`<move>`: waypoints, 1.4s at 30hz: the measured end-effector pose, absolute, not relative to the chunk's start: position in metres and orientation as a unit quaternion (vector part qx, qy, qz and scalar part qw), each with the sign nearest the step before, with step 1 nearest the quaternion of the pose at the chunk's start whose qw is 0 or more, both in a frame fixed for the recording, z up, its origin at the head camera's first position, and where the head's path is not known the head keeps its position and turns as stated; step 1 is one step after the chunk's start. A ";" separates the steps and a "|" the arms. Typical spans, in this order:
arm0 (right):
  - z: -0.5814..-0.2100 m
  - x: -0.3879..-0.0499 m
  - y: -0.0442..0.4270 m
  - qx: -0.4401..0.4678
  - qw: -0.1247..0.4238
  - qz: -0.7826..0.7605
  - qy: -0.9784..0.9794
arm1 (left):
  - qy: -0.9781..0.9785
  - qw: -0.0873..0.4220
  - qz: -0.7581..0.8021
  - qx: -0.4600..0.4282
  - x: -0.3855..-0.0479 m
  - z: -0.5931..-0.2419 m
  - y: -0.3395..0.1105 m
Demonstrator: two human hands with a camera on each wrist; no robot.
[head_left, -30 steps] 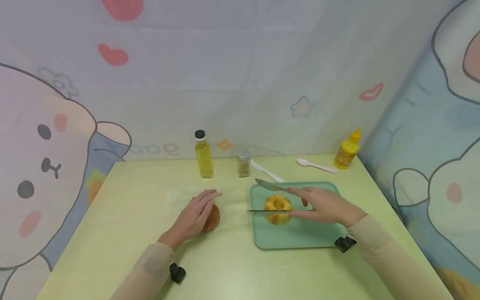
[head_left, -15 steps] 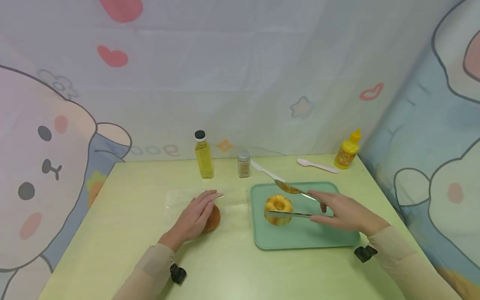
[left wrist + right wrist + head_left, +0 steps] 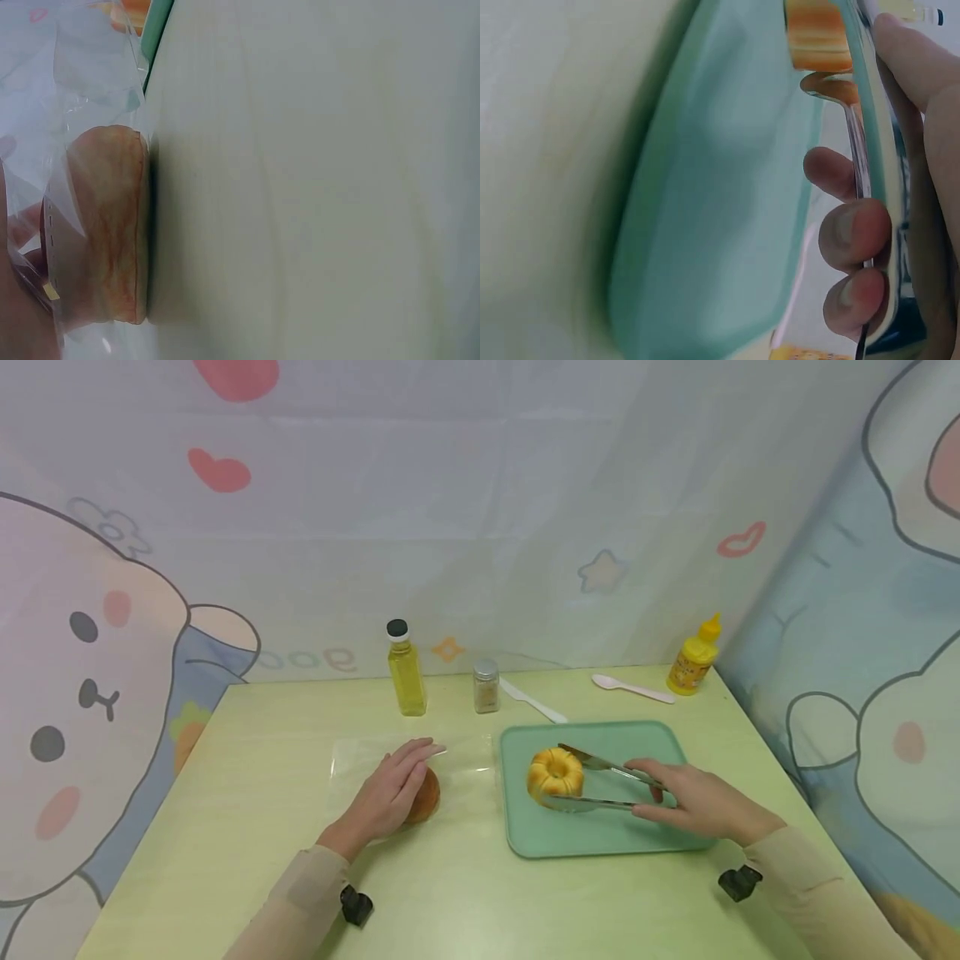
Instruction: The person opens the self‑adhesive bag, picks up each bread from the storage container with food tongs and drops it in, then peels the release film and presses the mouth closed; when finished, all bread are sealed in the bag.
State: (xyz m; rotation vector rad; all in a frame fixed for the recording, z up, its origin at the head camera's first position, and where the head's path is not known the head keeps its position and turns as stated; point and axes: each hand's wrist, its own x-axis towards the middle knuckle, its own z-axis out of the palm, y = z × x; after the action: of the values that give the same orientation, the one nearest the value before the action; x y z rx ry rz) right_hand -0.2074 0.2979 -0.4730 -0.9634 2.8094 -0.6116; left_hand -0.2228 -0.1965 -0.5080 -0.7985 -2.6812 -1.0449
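On the left, my left hand (image 3: pixel 382 789) reaches over a brown bun (image 3: pixel 426 797), with the rim of a clear plastic bag (image 3: pixel 465 777) between thumb and fingers. The left wrist view has that bun (image 3: pixel 112 225) behind the film, partly hidden in the head view by the hand. My right hand (image 3: pixel 701 797) grips metal tongs (image 3: pixel 600 802) with their arms apart. Those arms straddle a golden, ring-shaped bread (image 3: pixel 557 772) on a green tray (image 3: pixel 600 839). One rounded tong tip (image 3: pixel 832 86) appears close to the bread in the right wrist view; contact cannot be told.
Behind the bag stand an oil bottle (image 3: pixel 407 681) and a small spice jar (image 3: pixel 486 689). A white plastic knife (image 3: pixel 534 700) lies behind the tray, and a pale spoon (image 3: pixel 633 688) lies near a yellow squeeze bottle (image 3: pixel 693 660). A printed curtain (image 3: pixel 480 510) encloses the table.
My right hand has drawn back to the right and lowered the tongs, whose arms are now closer together around the ring-shaped bread. The left hand and the bun stay in place.
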 end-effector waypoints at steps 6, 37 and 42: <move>-0.477 -0.208 0.298 -0.310 0.033 -0.186 0.932 | -0.894 0.079 -0.349 -0.269 -0.224 -0.507 -0.197; -0.454 -0.224 0.250 -0.370 -0.066 -0.158 0.913 | -0.897 0.069 -0.352 -0.258 -0.223 -0.505 -0.196; -0.454 -0.228 0.237 -0.396 -0.084 -0.141 0.904 | -0.897 0.067 -0.351 -0.259 -0.222 -0.506 -0.195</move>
State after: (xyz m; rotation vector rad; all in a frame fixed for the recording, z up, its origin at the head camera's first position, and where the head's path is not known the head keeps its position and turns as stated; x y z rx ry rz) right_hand -0.2276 0.2372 -0.4543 -1.3153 3.0003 -0.4666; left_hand -0.2224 -0.1951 -0.5057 -0.7808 -2.7045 -1.0563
